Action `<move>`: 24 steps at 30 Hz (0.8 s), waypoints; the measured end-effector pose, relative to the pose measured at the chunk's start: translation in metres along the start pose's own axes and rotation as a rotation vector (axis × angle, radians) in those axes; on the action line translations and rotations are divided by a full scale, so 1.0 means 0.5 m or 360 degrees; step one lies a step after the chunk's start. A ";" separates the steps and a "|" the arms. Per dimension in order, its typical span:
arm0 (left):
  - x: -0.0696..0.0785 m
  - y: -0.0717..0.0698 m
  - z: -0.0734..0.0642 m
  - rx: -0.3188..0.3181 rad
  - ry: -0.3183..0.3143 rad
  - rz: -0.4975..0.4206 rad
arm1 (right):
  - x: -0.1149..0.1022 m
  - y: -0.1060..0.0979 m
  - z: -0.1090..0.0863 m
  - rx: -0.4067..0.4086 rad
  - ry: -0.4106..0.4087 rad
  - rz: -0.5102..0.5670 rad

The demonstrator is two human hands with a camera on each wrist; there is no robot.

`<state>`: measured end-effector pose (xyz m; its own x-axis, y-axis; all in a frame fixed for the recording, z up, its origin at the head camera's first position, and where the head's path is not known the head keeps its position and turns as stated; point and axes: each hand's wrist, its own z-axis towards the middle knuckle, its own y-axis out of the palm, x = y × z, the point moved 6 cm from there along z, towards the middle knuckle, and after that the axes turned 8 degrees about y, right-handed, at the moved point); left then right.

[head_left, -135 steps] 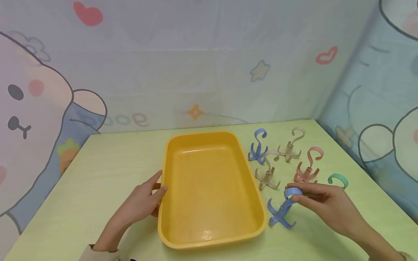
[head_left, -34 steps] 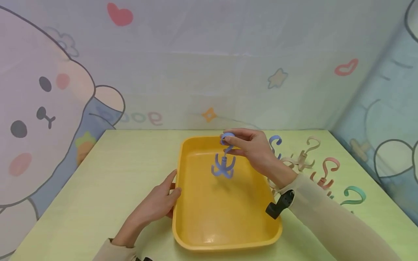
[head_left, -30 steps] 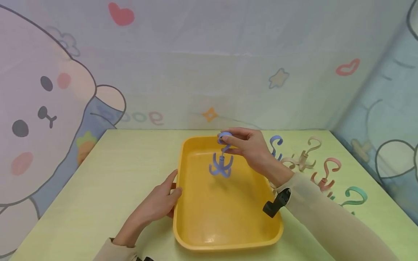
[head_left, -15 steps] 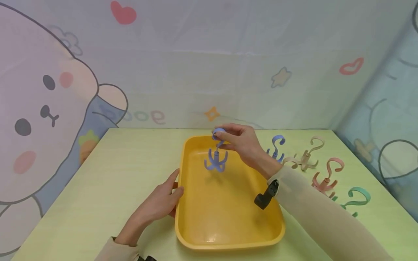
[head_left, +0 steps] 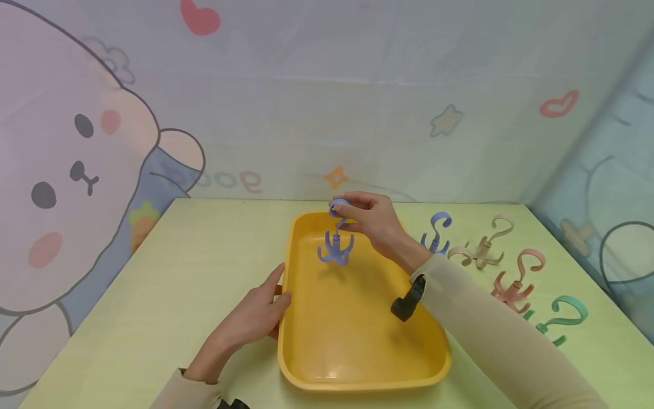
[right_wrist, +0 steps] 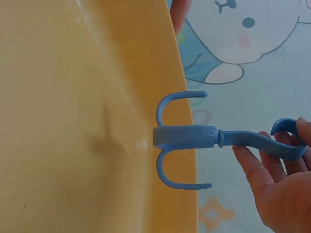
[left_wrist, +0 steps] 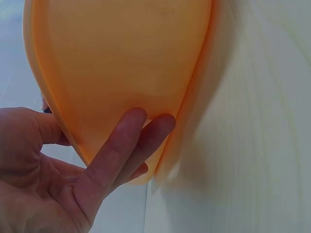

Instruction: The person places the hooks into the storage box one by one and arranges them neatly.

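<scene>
In the head view, my right hand (head_left: 378, 224) pinches the curled top of a blue multi-prong hanging hook (head_left: 335, 250). The hook hangs upright over the far part of a yellow plastic tray (head_left: 363, 387), its prongs above the tray floor. The right wrist view shows the same hook (right_wrist: 187, 137) apart from the floor, its shadow below. At the tray's left side, my left hand (head_left: 255, 312) holds the wall, thumb at the rim. Fingers (left_wrist: 112, 155) lie along the outer wall in the left wrist view.
Several more hooks stand or lie to the tray's right: a blue one (head_left: 435, 233), beige ones (head_left: 482, 250) partly overlapping, a pink one (head_left: 511, 292) and green (head_left: 544, 326). Behind the pale green table (head_left: 204, 250) hangs a printed cloth (head_left: 306, 113).
My right hand has picked the blue hook off the table at the right and carried it left over the tray, lately farther back. My left hand keeps its hold on the tray.
</scene>
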<state>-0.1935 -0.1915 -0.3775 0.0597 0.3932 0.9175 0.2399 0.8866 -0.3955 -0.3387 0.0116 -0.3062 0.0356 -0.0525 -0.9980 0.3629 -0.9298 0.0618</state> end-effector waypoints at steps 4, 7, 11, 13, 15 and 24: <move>0.000 -0.001 0.000 -0.0001 -0.0002 -0.0001 | 0.004 0.005 0.009 -0.0010 0.0011 -0.0011; 0.000 -0.001 0.001 0.0006 -0.0005 -0.0001 | 0.008 0.009 0.017 -0.0008 0.0018 -0.0007; 0.000 -0.001 0.000 0.0012 -0.0007 0.0000 | 0.014 0.013 0.030 -0.0006 0.0025 0.0006; 0.001 -0.002 0.000 0.0012 -0.0004 0.0000 | 0.016 0.017 0.035 -0.0002 0.0033 0.0009; 0.001 -0.002 0.000 0.0012 0.0000 0.0001 | 0.018 0.021 0.040 0.0006 0.0040 0.0010; -0.002 -0.002 -0.001 0.0016 -0.0004 0.0000 | 0.033 0.033 0.061 0.0030 0.0076 -0.0003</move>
<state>-0.1935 -0.1926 -0.3781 0.0569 0.3936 0.9175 0.2301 0.8891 -0.3957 -0.3606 -0.0159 -0.3222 0.0793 -0.0336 -0.9963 0.3452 -0.9367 0.0590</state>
